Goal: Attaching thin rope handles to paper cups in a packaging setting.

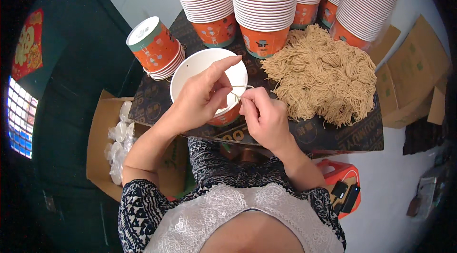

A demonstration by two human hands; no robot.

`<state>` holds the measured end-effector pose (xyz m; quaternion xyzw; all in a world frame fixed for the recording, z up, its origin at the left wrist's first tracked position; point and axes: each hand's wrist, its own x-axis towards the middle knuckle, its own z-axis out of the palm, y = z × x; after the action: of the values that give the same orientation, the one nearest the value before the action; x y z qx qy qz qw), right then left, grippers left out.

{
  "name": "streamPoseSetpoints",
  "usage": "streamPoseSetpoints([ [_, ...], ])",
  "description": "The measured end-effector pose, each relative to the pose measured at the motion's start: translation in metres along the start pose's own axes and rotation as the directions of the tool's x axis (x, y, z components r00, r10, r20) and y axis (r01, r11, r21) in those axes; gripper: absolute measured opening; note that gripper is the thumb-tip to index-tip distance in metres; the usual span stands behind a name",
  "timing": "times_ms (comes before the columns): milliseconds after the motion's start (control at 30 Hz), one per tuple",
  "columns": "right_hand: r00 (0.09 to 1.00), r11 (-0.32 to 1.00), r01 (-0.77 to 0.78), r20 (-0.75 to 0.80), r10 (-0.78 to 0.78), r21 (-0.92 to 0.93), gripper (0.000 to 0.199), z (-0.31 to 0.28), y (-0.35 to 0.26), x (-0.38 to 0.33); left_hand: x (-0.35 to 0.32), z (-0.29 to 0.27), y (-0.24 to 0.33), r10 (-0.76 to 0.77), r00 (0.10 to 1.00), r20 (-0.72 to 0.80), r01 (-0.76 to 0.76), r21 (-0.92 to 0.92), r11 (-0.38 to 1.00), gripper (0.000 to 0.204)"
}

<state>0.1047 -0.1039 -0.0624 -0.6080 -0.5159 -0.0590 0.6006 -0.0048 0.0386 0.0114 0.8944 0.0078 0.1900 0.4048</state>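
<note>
Pinching thin beige string (242, 86), left grip (201, 93) and right grip (265, 116) are above a round white-and-orange paper bucket (202, 65), a shaggy beige yarn heap (328, 79) to their right.

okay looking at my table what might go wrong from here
The thin cord might slip from the right hand, which seems to pinch it with fingertips. The upside-down cup stack could get knocked off, standing near the left edge of the table. Loosely heaped tan strands may tangle.
</note>
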Motion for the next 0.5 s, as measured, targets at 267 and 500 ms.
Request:
streamPoseSetpoints([
  [267, 0.992, 0.986, 0.130, 0.020, -0.128, -0.101, 0.010, -0.005, -0.005, -0.012, 0.001, -0.003, 0.001, -0.030, 0.999, -0.025, 0.031, 0.047, 0.998, 0.068],
  [500, 0.975, 0.971, 0.218, -0.022, -0.222, -0.099, 0.013, -0.002, -0.001, -0.011, 0.004, -0.004, 0.000, -0.094, 0.995, -0.026, 0.095, 0.055, 0.994, 0.057],
])
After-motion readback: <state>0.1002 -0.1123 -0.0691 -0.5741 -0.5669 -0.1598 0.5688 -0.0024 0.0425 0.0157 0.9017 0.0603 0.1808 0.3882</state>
